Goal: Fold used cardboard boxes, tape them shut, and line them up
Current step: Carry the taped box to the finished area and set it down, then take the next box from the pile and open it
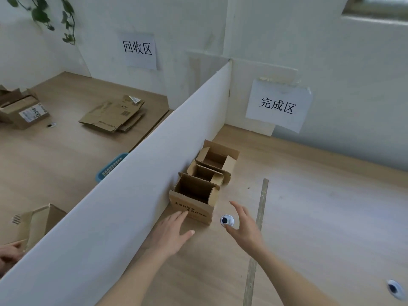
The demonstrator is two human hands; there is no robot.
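Observation:
Three small open-topped cardboard boxes stand in a row along the right side of a white divider: the nearest box (194, 200), a middle box (208, 175) and a far box (217, 156). My left hand (173, 231) lies flat with straight fingers, its fingertips touching the front face of the nearest box. My right hand (244, 226) hovers open to the right of that box, holding nothing. Across the divider lie flattened cardboard boxes (114, 114).
The white divider (136, 186) splits the wooden table (320, 206). A cable hole (227, 220) sits between my hands, another (394, 289) at the right edge. A tape strip (257, 235) runs down the table. Left side: a labelled box (22, 111), a blue basket (110, 167), an upright box (42, 221), another person's hand (8, 256).

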